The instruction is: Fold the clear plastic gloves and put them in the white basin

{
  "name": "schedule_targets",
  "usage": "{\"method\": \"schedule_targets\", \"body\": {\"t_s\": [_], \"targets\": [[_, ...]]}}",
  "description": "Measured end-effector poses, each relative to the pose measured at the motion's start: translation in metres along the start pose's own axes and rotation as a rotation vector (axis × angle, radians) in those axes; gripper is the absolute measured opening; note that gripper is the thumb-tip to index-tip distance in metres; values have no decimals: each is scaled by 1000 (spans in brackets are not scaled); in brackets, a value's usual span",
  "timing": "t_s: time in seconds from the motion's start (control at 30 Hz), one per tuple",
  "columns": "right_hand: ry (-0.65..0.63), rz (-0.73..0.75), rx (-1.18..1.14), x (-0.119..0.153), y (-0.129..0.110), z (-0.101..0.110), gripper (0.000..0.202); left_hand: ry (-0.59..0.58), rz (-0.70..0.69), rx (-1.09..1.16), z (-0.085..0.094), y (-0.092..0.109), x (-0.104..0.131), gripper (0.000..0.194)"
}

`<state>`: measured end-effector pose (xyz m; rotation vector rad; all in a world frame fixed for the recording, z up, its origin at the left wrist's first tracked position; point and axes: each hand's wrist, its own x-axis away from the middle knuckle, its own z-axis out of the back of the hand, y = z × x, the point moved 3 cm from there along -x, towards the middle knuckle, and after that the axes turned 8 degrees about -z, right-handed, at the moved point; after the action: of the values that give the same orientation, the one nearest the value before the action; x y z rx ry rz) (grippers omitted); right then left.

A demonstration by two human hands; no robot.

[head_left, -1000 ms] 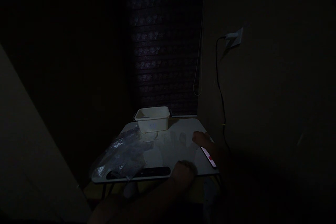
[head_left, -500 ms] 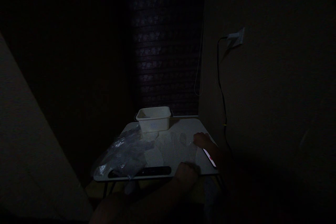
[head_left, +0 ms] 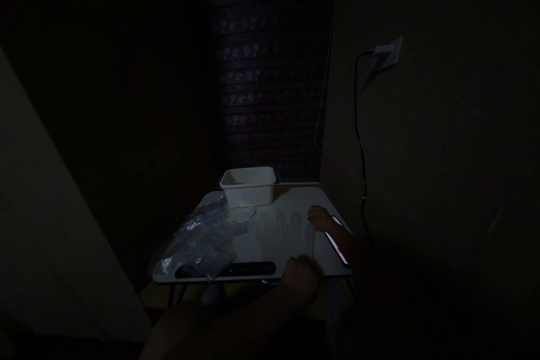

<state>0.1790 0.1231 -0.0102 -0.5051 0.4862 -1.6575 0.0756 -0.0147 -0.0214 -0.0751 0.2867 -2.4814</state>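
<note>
In the dim light my left hand (head_left: 300,277) is curled closed at the table's near edge, right of the black slot. Farther back, my right hand (head_left: 320,217) has its fingers pinched together over the right side of the tabletop. Between the two hands runs a faint see-through shape (head_left: 310,241); what either hand grips is too dark to make out. A smartphone (head_left: 336,243) with a lit screen lies partly beneath my right forearm. Left of my right hand, several faint clear flat pieces (head_left: 280,220) rest on the table.
The pale folding table (head_left: 291,198) carries a white plastic tub (head_left: 248,194) at its back and a crumpled clear plastic bag (head_left: 202,242) on the left. A black slot (head_left: 255,269) runs near the front edge. A cable (head_left: 358,135) hangs from a wall socket (head_left: 390,53) at right.
The whole view has shifted slightly, with the table a little higher in it. My right hand has moved slightly left, and more of the phone shows. My left hand stays closed near the front edge.
</note>
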Motion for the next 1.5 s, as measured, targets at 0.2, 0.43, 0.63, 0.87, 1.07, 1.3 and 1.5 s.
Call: {"method": "schedule_targets", "body": {"t_s": [0.2,0.43,0.63,0.87,1.07,1.3,1.5], "targets": [[-33,-34,-80,4,-19,-3,19,14,-51,17,11,5,7,19],[-83,-15,-117,13,-41,-15,17,29,-120,29,15,12,21,17],[-127,50,-94,10,-46,-24,21,49,-146,70,21,19,31,23],[-73,135,118,11,-22,-5,19,7,44,35,36,-22,19,29],[-70,256,328,19,-9,3,18,-63,190,32,23,-79,8,26],[-83,262,488,31,-15,-4,19,-11,185,88,-8,-84,-13,36],[-12,284,662,38,-22,-6,28,9,234,54,-17,-83,-20,35]]}}
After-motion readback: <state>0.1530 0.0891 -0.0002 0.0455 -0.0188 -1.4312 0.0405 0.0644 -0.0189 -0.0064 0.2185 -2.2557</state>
